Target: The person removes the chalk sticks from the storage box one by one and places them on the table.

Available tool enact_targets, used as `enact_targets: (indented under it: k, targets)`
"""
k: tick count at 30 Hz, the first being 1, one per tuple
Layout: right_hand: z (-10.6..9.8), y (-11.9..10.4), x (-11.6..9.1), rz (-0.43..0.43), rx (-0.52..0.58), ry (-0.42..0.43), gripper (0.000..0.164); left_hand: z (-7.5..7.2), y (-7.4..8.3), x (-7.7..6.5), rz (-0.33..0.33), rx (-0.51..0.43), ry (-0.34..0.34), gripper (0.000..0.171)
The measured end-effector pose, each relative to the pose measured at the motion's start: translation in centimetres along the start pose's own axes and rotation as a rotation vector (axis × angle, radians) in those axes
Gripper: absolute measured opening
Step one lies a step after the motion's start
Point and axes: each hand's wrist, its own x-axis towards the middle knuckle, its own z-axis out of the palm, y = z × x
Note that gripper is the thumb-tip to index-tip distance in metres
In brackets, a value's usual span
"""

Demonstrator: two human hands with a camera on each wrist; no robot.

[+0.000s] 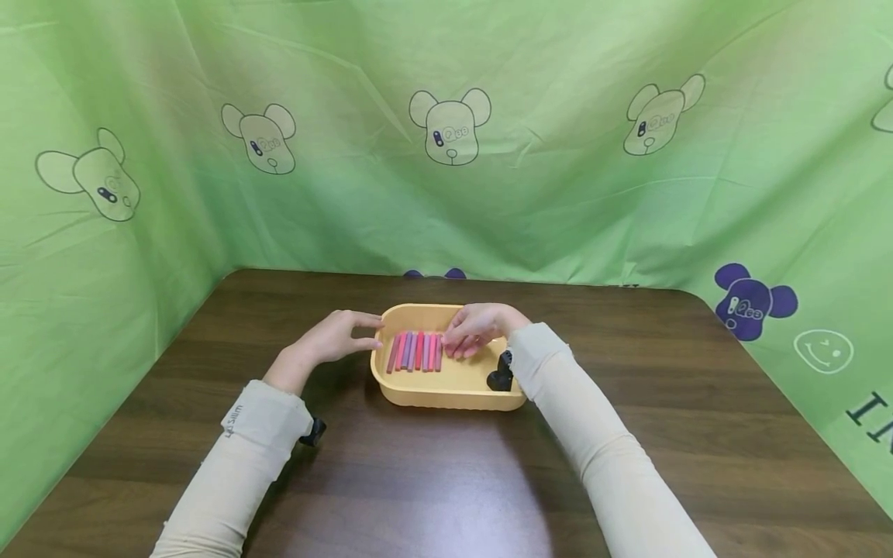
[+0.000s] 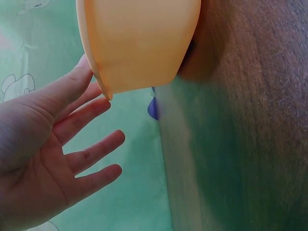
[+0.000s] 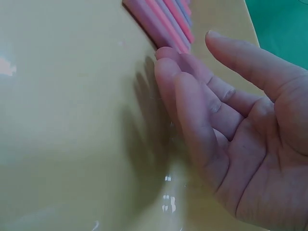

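Note:
A yellow tray (image 1: 446,398) with raised walls stands on the table, holding a row of pink and purple sticks (image 1: 419,352) side by side in its left part. My left hand (image 1: 331,338) is at the tray's left end; thumb and index fingertips touch the rim (image 2: 91,57), while the other fingers (image 2: 98,151) spread loosely below. Inside the tray, my right hand (image 1: 480,325) is beside the row's right end. Its bent fingers (image 3: 192,110) have their tips right at the nearest stick (image 3: 151,24), the thumb (image 3: 240,57) stands apart, and nothing shows in the palm.
The dark wooden table (image 1: 432,480) extends around the tray. A green curtain (image 1: 544,217) with bear prints hangs behind and along the sides. The black wrist camera (image 1: 501,375) on my right arm overlaps the tray's right part in the head view.

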Motion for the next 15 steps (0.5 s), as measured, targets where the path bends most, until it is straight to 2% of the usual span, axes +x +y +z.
enact_targets:
  k: [6, 15]
  targets:
    - [0.32, 0.06, 0.44, 0.013, -0.023, -0.046, 0.014, 0.14, -0.11, -0.01, 0.016, 0.004, 0.014, 0.041]
    - [0.99, -0.09, 0.79, 0.050, -0.043, -0.033, 0.021, 0.35, -0.19, -0.04, 0.042, 0.010, 0.035, 0.040]
